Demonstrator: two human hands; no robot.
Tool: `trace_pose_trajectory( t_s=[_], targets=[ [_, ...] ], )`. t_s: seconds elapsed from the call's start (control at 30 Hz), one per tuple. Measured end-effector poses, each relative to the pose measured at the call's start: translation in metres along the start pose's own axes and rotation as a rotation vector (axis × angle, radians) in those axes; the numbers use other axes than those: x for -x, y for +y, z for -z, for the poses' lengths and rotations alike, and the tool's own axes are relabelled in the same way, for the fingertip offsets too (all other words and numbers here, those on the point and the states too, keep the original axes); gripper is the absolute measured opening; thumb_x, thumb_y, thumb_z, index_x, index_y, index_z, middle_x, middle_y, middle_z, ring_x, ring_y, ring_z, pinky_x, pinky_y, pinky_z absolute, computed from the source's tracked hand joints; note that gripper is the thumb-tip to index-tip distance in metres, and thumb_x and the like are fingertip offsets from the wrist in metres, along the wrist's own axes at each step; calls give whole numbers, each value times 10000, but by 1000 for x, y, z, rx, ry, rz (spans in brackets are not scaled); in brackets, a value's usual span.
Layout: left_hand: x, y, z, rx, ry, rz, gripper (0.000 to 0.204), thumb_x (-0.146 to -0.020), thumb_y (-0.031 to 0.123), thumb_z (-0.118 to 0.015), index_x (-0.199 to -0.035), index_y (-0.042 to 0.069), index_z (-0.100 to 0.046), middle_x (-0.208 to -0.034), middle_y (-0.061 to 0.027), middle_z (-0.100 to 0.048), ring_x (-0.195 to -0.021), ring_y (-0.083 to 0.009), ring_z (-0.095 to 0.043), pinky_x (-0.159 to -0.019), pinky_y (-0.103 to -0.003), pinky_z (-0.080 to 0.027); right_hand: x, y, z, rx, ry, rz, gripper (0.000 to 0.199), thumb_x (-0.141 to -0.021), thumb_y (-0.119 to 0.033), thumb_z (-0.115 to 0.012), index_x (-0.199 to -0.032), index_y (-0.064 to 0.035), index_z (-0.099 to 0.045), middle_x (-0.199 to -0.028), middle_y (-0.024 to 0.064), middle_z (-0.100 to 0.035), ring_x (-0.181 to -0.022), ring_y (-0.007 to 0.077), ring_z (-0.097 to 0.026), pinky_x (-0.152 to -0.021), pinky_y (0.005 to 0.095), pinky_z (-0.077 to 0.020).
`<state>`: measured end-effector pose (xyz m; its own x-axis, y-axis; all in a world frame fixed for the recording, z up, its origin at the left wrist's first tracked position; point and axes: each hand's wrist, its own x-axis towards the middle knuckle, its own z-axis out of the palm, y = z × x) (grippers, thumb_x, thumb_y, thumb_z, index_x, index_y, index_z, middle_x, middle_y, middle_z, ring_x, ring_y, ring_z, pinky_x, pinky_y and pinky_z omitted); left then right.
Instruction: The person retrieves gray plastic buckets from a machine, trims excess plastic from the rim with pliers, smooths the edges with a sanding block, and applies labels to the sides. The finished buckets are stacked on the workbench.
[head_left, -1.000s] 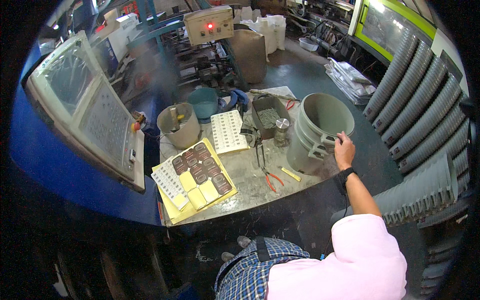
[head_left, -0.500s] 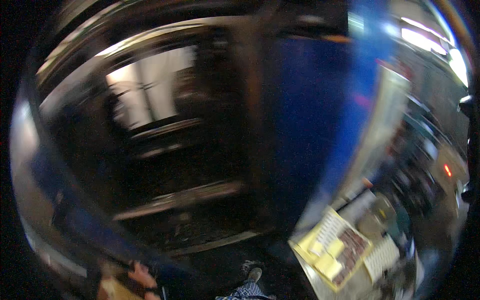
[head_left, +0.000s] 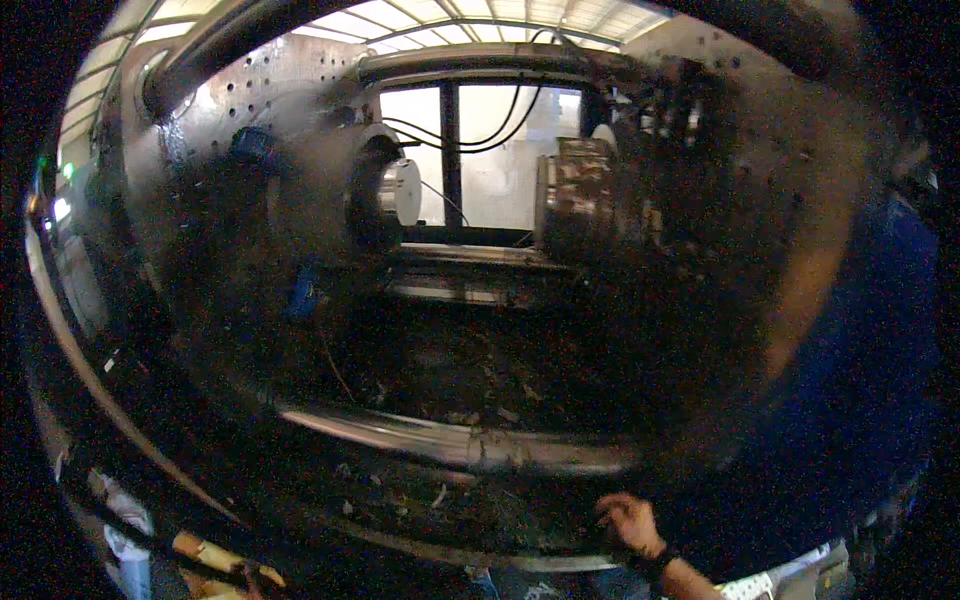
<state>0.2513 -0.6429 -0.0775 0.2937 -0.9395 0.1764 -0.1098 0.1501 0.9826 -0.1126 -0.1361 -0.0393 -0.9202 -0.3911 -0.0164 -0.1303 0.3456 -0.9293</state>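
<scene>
My right hand [head_left: 632,525] reaches in from the lower right, a dark band at its wrist. Its fingers are loosely bent and apart, with nothing seen in them, in front of the machine's lower front edge. What looks like my left hand [head_left: 262,580] is a dim shape at the bottom left, beside a tan, box-like thing [head_left: 215,555]; its fingers are too dark to make out. Ahead gapes a large machine with a shiny round metal part [head_left: 404,192] on the left and a worn metal block [head_left: 580,185] facing it across a gap.
A thick metal bar [head_left: 450,440] crosses low in the opening, and another bar [head_left: 470,64] runs above. Black hoses [head_left: 480,148] hang across the gap. Scraps lie on the dark ledge below. A blue panel [head_left: 860,370] flanks the right side.
My view has swung from the blue panel and the paper-strewn table to face the machine's opening. My right hand has come into view at the lower right.
</scene>
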Motion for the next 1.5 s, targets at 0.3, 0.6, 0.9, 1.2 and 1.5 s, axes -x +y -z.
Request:
trace_pose_trajectory(
  t_s=[0.3, 0.6, 0.9, 1.2, 1.5],
  targets=[
    [-42, 22, -73, -218, 127, -64, 318, -816, 139, -541, -1096, -5, -495, -769, -61, -564, -579, -135, -450, -486, -267, -347, -421, -168, 12, 847, 406, 697, 215, -788, -66, -545, -989, -50, -619, -1081, 115, -607, -1079, 272, -522, -925, 384, -408],
    [-73, 33, -126, -263, 110, -58, 305, -816, 134, -543, -1079, -14, -503, -780, -74, -568, -598, -153, -461, -524, -284, -358, -545, -278, 37, 2216, 22, 593, 160, -768, -103, -558, -742, -155, -706, -759, 58, -666, -907, 227, -608, -1070, 498, -224],
    [-96, 36, -156, -284, 96, -62, 293, -815, 129, -545, -1062, -23, -511, -791, -87, -572, -617, -170, -471, -562, -301, -369, -556, -301, 38, 2181, -197, 588, 134, -761, -119, -558, -688, -144, -668, -660, 51, -627, -699, 243, -622, -857, 462, -399],
    [-107, 46, -175, -311, 103, -58, 281, -814, 124, -546, -1046, -32, -520, -803, -100, -576, -637, -188, -481, -600, -318, -381, -580, -335, 1, 2028, -131, 835, 101, -741, -135, -577, -677, -168, -647, -679, 27, -625, -701, 217, -620, -806, 442, -410],
    [-84, 62, -182, -377, 160, -62, 270, -813, 120, -548, -1029, -41, -528, -814, -113, -580, -656, -206, -492, -638, -335, -392, -568, -383, -13, 1932, -185, 1256, 98, -744, -153, -553, -719, -171, -646, -698, 39, -625, -726, 227, -604, -756, 382, -412]
  ],
)
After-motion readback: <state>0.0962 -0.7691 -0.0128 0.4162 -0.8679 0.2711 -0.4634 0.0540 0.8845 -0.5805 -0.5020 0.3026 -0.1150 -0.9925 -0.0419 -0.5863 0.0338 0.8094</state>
